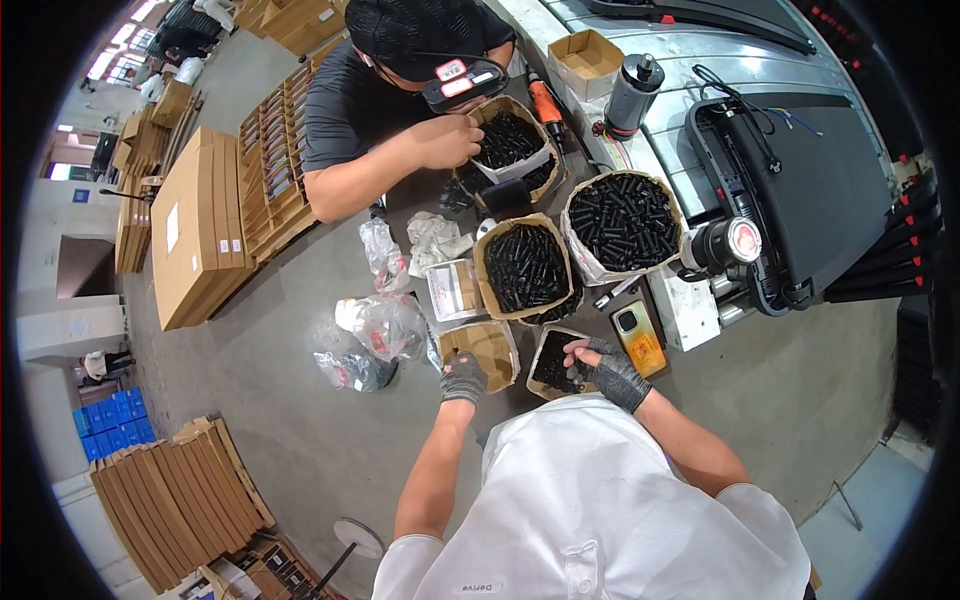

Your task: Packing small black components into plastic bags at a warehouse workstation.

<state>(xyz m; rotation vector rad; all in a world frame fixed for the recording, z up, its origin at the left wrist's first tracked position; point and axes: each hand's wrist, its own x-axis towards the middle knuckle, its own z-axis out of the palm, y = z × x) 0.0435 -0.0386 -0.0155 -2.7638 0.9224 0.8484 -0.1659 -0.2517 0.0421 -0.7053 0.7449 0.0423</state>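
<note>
My left hand (463, 380), in a grey fingerless glove, is closed at the near left edge of a small cardboard box (500, 360). What its fingers hold, if anything, is hidden. My right hand (612, 372), gloved alike, has its fingers drawn together over the right side of a small box of tiny black parts (553, 365). Anything between those fingertips is too small to make out. Beyond stand an open box of black cylindrical pieces (525, 268) and a wider one of short black tubes (625, 222). Right of my right hand lies a phone in an orange-yellow case (638, 338).
Opposite, a person in black reaches a hand (450, 142) into another box of black parts (508, 140). Plastic bags (390, 325) lie at the left. On the metal bench at right are a motor (633, 95) and a large black panel (800, 190).
</note>
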